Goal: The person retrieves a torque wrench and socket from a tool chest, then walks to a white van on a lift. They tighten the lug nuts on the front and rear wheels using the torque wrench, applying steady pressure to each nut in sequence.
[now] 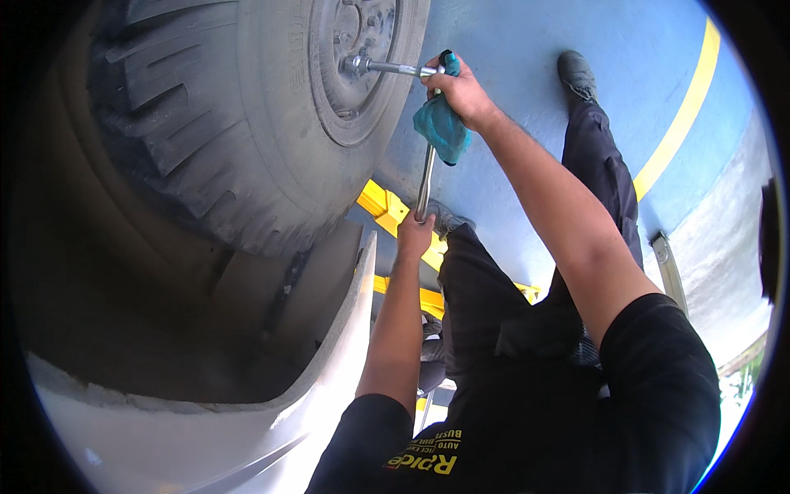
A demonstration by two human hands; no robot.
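A large tyre [271, 99] fills the upper left, and a socket [355, 65] sits on a nut of its dusty wheel rim [327, 99]. From the socket a shiny extension bar [395, 68] runs out to my right hand [462, 89], which is closed around the tool's corner. A teal cloth [444, 128] is bunched in that same hand and hangs below it. My left hand [415, 235] is wrapped around the lower end of the long metal wrench handle [425, 183]. Fingers partly hide the joint between extension and handle.
A white body panel [329, 354] curves around the dark wheel well at lower left. Yellow metal lift parts [385, 206] lie beyond my left hand. My shoes [578, 76] stand on the blue floor [518, 49], near a yellow painted line [679, 115].
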